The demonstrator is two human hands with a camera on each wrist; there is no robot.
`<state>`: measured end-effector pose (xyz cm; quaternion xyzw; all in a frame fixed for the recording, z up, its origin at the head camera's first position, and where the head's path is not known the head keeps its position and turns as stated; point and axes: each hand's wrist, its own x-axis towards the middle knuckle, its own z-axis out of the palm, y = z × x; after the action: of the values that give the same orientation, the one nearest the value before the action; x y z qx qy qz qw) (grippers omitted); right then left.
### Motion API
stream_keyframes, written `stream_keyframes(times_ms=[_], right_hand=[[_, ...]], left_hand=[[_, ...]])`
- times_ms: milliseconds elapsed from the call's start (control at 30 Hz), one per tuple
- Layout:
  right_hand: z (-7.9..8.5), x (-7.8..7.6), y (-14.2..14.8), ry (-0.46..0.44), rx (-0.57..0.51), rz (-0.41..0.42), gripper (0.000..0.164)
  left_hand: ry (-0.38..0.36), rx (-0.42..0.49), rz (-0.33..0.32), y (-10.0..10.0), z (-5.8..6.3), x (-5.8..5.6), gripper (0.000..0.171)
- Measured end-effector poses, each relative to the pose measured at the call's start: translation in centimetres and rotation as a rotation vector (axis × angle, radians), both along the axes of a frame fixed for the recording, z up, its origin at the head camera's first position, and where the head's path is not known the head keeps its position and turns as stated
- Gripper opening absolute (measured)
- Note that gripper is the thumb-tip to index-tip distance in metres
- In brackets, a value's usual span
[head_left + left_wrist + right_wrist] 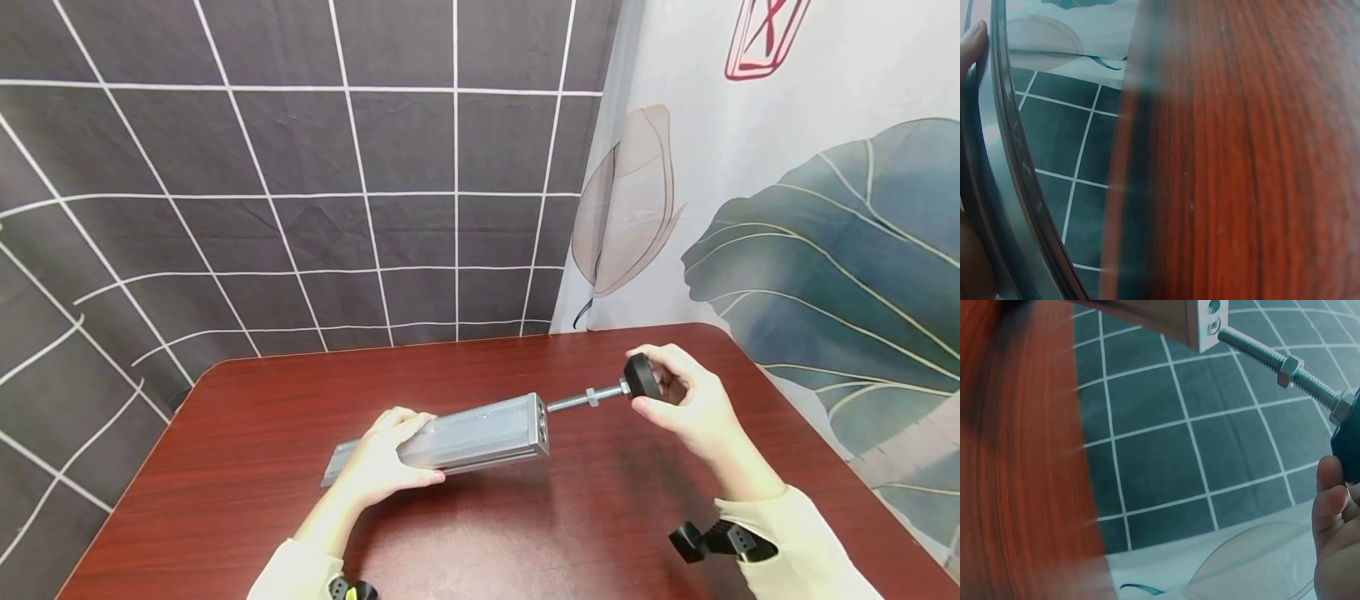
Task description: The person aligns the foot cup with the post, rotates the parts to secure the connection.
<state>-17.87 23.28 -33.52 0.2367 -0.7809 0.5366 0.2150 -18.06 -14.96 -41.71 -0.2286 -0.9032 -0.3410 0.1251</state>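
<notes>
My left hand (384, 460) grips a silver aluminium profile (480, 432) around its middle, fingers over the top and thumb along the near side. The bar is tilted, its right end higher than its left. In my right hand (697, 404) is a levelling foot, pinched by its black round base (641, 377). Its threaded stud (570, 403) points left at the profile's end face (1210, 326), which has round holes. The stud's tip is right at that face in the right wrist view. A hex nut (1289, 371) sits midway along the thread, another (1342, 407) against the base.
Below the hands is a reddish-brown wood-grain table (480, 533). Behind it hangs a dark grey curtain (405, 233) with a white grid, and at right a white curtain (675, 275) with leaf prints. Black wrist camera mounts (723, 540) are strapped over the sleeves.
</notes>
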Motion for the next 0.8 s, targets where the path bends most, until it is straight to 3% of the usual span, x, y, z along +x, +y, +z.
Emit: stream_keyframes(times_ms=[267, 500, 800], right_hand=[[0.09, 0.16, -0.27, 0.068, -0.083, 0.179, 0.055], [0.08, 0.32, -0.47, 0.063, -0.024, 0.176, 0.054], [0.23, 0.42, -0.55, 0.039, -0.042, 0.213, 0.055]], left_hand=[[0.009, -0.006, 0.003, 0.01, -0.1, -0.18, 0.071], [-0.009, 0.013, -0.002, 0.16, 0.0, -0.15, 0.071], [0.011, 0.013, -0.004, 0.21, -0.19, -0.31, 0.071]])
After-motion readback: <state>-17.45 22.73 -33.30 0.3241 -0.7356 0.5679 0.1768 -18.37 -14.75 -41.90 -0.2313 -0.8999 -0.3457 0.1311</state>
